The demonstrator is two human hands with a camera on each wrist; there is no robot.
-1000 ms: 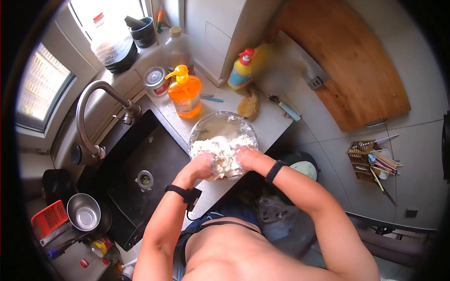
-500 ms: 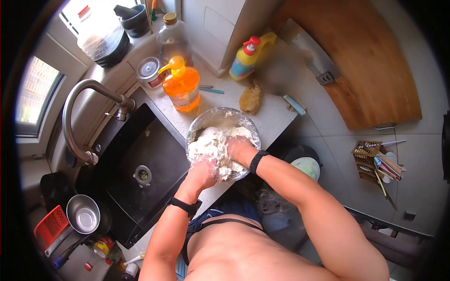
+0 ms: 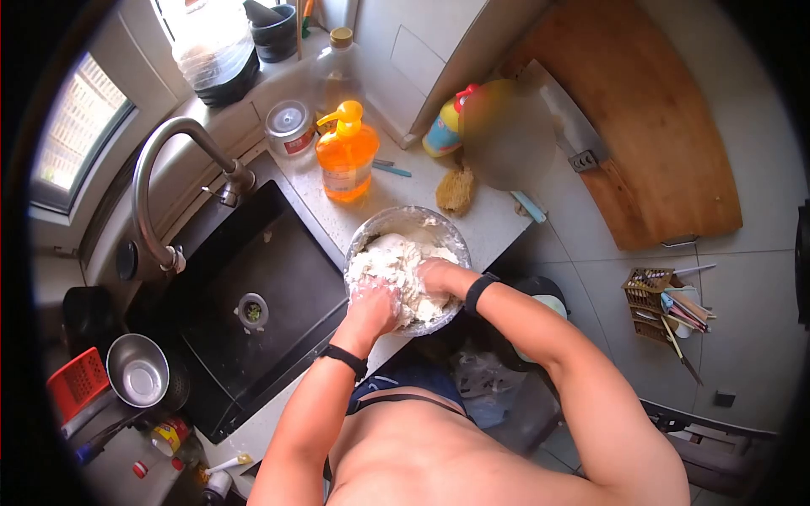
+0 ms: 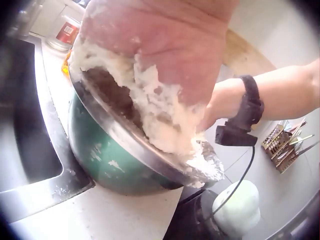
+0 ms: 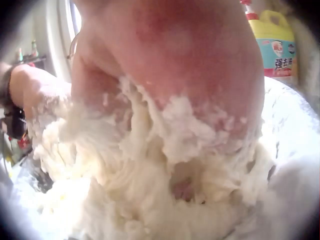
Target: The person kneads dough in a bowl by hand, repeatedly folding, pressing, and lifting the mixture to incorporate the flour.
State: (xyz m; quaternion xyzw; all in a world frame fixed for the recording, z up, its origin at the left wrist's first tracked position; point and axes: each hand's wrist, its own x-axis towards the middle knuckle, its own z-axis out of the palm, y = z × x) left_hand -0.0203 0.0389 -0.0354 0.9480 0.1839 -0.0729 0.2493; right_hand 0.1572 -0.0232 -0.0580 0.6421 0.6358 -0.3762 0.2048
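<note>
A metal bowl (image 3: 456,244), green on its outside in the left wrist view (image 4: 110,155), stands on the counter corner beside the sink. Shaggy, sticky white dough (image 3: 392,261) fills much of it. My left hand (image 3: 373,308) is in the dough at the bowl's near left side, its palm coated in the left wrist view. My right hand (image 3: 440,278) is sunk in the dough at the right; in the right wrist view dough (image 5: 140,185) clings round its fingers. The fingertips of both hands are hidden in the dough.
Behind the bowl stand an orange pump bottle (image 3: 347,160), a glass jar (image 3: 289,126) and a brown sponge (image 3: 456,192). The black sink (image 3: 261,253) with its curved faucet (image 3: 143,185) is at the left. A yellow bottle (image 3: 443,131) stands farther back.
My right hand went deeper into the dough, then shifted slightly, while my left hand stayed at the near left side. The head view has swayed a little.
</note>
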